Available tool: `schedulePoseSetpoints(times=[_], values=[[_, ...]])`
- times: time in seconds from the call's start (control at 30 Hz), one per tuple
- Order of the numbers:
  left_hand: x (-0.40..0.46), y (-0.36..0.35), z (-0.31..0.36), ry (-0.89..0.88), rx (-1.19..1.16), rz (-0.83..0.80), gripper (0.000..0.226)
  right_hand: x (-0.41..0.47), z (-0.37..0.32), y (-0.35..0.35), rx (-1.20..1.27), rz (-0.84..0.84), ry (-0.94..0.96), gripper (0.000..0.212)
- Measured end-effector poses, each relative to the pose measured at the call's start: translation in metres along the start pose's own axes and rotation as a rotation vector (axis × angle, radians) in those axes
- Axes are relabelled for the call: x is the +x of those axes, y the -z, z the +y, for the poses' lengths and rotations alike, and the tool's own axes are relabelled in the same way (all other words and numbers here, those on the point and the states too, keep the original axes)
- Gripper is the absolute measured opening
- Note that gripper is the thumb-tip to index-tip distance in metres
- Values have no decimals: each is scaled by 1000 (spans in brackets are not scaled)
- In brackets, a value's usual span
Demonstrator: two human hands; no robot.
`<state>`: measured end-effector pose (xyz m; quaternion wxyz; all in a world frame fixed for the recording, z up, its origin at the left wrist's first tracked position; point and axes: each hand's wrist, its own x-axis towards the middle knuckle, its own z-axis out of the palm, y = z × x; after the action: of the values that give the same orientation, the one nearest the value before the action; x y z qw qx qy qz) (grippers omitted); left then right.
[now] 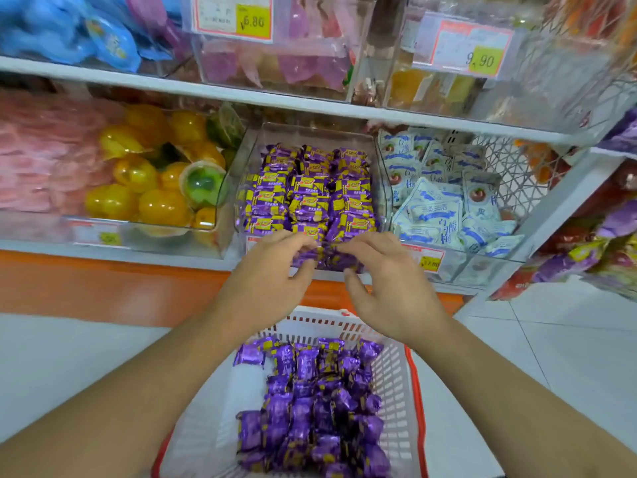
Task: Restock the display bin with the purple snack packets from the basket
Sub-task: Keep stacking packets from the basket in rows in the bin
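- Shop shelves (310, 108) in white carry clear bins of sweets, above a pale tiled floor (568, 339).
- On the lower shelf, the display bin (310, 132) holds neat rows of purple snack packets (310, 188).
- Both hands are at its front edge: the left hand (265, 274) and the right hand (389, 281) together pinch a small bunch of packets (324, 258) with curled fingers.
- Below the arms stands the basket (393, 374), white with red rim, with many purple packets inside.
- Beside the bin are yellow jelly cups (151, 181) and white-blue packets (448, 201).
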<state>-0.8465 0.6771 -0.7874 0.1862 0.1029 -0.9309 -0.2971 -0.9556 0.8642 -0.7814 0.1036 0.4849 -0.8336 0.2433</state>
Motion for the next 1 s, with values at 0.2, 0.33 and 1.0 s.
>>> schedulePoseSetpoints(times=[0.2, 0.33, 1.0], values=[[-54, -3, -51, 187, 89, -109, 21, -37, -17, -63, 176, -352, -193, 41], [-87, -16, -108, 431, 253, -234, 46, -68, -31, -117, 225, -622, -233, 41], [-141, -78, -171, 1019, 98, -427, 94, -153, -76, -311, 278, -1335, -235, 34]])
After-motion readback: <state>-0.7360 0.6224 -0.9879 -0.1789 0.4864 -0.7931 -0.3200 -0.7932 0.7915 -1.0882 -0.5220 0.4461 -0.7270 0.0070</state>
